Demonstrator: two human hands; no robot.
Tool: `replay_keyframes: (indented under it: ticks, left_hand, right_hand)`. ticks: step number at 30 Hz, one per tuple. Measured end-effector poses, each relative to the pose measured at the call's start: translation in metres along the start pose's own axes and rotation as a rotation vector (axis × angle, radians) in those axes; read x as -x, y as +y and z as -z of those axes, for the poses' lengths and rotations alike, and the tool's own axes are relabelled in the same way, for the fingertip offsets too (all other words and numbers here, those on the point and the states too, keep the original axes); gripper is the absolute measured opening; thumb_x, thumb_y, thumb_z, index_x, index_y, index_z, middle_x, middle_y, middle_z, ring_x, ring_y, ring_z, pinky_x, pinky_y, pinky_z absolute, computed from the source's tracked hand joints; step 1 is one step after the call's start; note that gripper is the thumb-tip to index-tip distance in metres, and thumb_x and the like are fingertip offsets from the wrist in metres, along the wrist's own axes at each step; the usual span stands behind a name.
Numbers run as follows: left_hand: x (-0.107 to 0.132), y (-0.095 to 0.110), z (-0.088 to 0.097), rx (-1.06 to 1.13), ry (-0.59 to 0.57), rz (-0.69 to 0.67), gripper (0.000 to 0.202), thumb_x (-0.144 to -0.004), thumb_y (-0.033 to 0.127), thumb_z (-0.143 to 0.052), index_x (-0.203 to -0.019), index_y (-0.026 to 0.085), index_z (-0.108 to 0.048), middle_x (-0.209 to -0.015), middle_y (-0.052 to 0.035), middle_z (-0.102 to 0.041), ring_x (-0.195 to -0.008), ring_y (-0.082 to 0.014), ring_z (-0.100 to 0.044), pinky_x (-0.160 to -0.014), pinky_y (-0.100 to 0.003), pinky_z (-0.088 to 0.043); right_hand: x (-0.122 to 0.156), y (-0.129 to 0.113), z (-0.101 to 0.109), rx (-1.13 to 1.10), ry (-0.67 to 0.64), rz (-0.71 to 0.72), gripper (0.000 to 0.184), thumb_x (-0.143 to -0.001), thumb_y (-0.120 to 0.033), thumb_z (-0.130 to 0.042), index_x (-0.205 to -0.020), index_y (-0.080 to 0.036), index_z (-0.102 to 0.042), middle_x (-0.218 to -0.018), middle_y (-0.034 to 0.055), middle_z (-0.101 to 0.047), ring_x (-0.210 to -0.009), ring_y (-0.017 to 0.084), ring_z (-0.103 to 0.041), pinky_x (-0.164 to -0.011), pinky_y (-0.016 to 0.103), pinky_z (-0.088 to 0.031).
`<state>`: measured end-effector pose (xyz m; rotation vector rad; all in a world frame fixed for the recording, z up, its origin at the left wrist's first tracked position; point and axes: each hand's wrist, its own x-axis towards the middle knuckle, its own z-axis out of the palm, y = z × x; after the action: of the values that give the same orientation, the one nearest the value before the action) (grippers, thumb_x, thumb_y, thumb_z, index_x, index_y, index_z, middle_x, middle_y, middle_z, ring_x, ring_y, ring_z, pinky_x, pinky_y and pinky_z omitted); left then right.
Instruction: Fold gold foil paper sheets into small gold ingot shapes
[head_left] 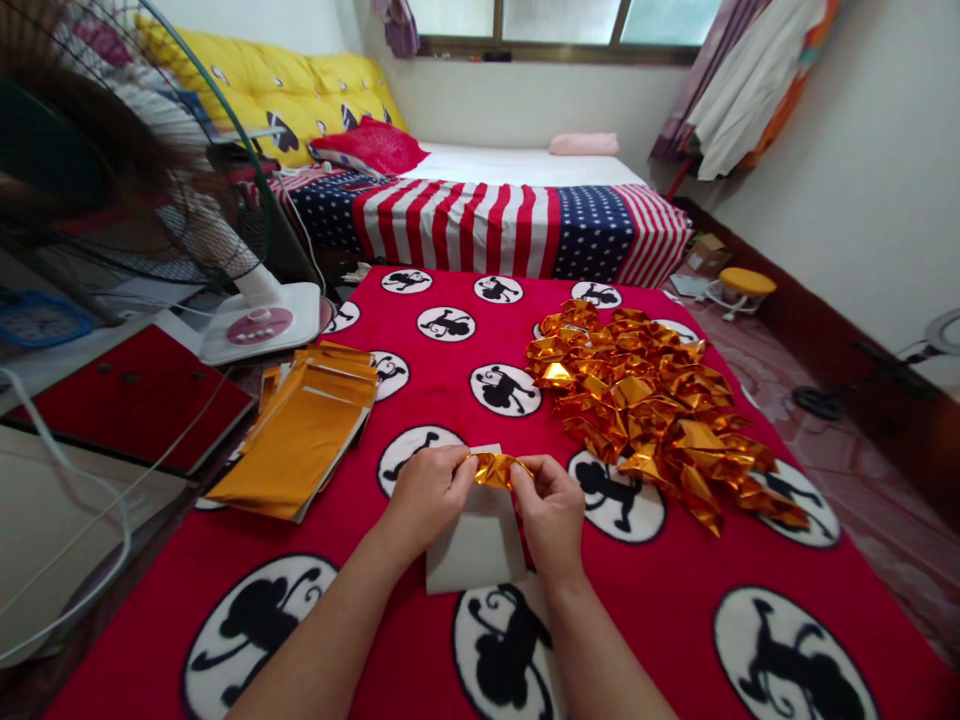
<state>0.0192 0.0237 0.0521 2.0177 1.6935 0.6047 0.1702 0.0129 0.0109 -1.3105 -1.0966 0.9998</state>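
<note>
Between my two hands is a small folded piece of gold foil paper (pixel 493 469), pinched at both ends. My left hand (pixel 431 492) is closed on its left end, and my right hand (pixel 551 505) grips the right end. Directly beneath lies a pale rectangular sheet or card (pixel 474 550), partly covered by my hands. A stack of flat gold foil sheets (pixel 292 440) rests to the left, its edges uneven. To the right spreads a heap of folded gold foil pieces (pixel 637 385), shiny and crumpled.
The red cloth (pixel 420 640) with monkey prints covers the table. A fan (pixel 259 315) stands at the left, near a dark red panel (pixel 135 395) and a white cable (pixel 124 530). Beyond the table is a bed (pixel 480 225); a yellow stool (pixel 746 281) stands at the right.
</note>
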Motion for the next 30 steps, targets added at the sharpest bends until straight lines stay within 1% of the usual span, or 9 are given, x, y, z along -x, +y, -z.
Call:
replay_keyframes:
  ticks: [13, 20, 23, 25, 27, 30]
  left_hand:
    - [-0.002, -0.008, -0.003, 0.328, -0.047, -0.003, 0.036, -0.093, 0.033, -0.039, -0.066, 0.017, -0.055, -0.064, 0.0005, -0.055, -0.062, -0.0128, -0.050, -0.059, -0.026, -0.029]
    - [-0.002, -0.009, -0.006, 0.444, -0.037, 0.019, 0.040, -0.094, 0.038, -0.037, -0.061, 0.017, -0.046, -0.059, 0.0021, -0.047, -0.058, -0.0119, -0.044, -0.057, -0.025, -0.029]
    - [-0.002, -0.011, -0.008, 0.430, -0.026, 0.015, 0.040, -0.094, 0.038, -0.037, -0.061, 0.018, -0.045, -0.058, 0.0026, -0.046, -0.057, -0.0116, -0.043, -0.056, -0.025, -0.029]
    - [-0.002, -0.013, -0.009, 0.381, 0.010, 0.010, 0.040, -0.095, 0.037, -0.037, -0.060, 0.018, -0.044, -0.058, 0.0028, -0.045, -0.058, -0.0115, -0.043, -0.057, -0.025, -0.029]
    - [-0.002, -0.015, -0.011, 0.327, 0.048, 0.006, 0.040, -0.095, 0.036, -0.036, -0.060, 0.018, -0.043, -0.057, 0.0029, -0.044, -0.057, -0.0113, -0.042, -0.057, -0.026, -0.028]
    - [-0.002, -0.016, -0.012, 0.272, 0.065, -0.005, 0.040, -0.095, 0.035, -0.036, -0.060, 0.018, -0.042, -0.056, 0.0030, -0.043, -0.056, -0.0110, -0.042, -0.057, -0.026, -0.027]
  right_hand:
    - [0.000, -0.002, 0.000, -0.013, -0.010, -0.025, 0.015, -0.080, -0.030, -0.062, -0.077, -0.016, -0.065, -0.064, 0.0004, -0.063, -0.050, 0.010, -0.050, -0.046, 0.021, -0.037]
    - [0.001, -0.003, 0.000, -0.020, -0.007, -0.034, 0.016, -0.080, -0.031, -0.063, -0.076, -0.016, -0.065, -0.062, -0.0004, -0.062, -0.049, 0.010, -0.050, -0.046, 0.021, -0.037]
    - [0.001, -0.004, 0.000, -0.017, -0.002, -0.016, 0.018, -0.081, -0.034, -0.062, -0.076, -0.016, -0.064, -0.063, -0.0003, -0.062, -0.048, 0.010, -0.050, -0.046, 0.022, -0.037]
    - [0.001, -0.004, 0.001, 0.003, 0.006, 0.007, 0.020, -0.082, -0.036, -0.062, -0.077, -0.016, -0.063, -0.064, -0.0001, -0.062, -0.048, 0.010, -0.050, -0.046, 0.022, -0.037]
    - [0.001, -0.004, 0.001, 0.043, 0.001, 0.027, 0.022, -0.084, -0.038, -0.061, -0.077, -0.017, -0.063, -0.063, -0.0004, -0.061, -0.049, 0.011, -0.050, -0.047, 0.022, -0.037]
    - [0.001, -0.005, 0.001, 0.149, -0.032, 0.061, 0.025, -0.087, -0.037, -0.057, -0.073, -0.017, -0.061, -0.059, -0.0016, -0.059, -0.051, 0.011, -0.049, -0.050, 0.022, -0.035]
